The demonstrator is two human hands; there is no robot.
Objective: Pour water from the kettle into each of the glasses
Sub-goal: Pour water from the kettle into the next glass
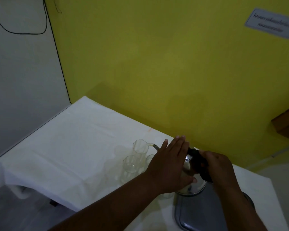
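Over the white table (57, 147), the gripped kettle (188, 165) tips spout-left into a glass (140, 147), left hand (170, 165) flat.

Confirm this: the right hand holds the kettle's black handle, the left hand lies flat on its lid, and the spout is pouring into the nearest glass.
Not the nearest glass. The head view shows the spout pouring into the farthest glass. The right hand on the kettle handle and the left hand on top are right.

I am seeing a shiny metal kettle (188, 165) with matt black handle (200, 162), clear smooth glasses (140, 147), matt white cloth (65, 147) covering the table, a glossy metal tray (198, 212).
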